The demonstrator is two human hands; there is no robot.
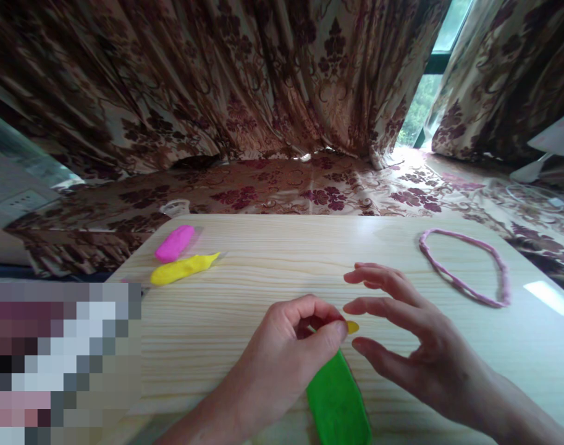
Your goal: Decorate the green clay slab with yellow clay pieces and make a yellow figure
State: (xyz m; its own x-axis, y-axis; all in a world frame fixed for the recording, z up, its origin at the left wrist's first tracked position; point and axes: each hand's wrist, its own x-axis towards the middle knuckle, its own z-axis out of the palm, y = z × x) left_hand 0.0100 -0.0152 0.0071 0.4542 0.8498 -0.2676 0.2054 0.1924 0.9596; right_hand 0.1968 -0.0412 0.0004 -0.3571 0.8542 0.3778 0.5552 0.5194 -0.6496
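Between the thumb and forefinger of my left hand (304,337) is pinched a small yellow piece of modelling clay (353,327), its rounded tip sticking out to the right. My right hand (414,334) is close by on the right, thumb and fingers spread around that tip, with a gap and nothing held. Below my left hand lies a flat green slab of modelling clay (340,398), its far end partly hidden by the hand. At the far left of the table are a tapered yellow lump of clay (183,269) and a pink lump of clay (175,243).
A twisted pink clay ring (464,278) lies on the right of the wooden table (272,247). Behind the table is a ledge with flowered cloth (282,185), under patterned curtains (263,80). A white lamp (555,139) stands at the right. A pixelated patch covers the lower left.
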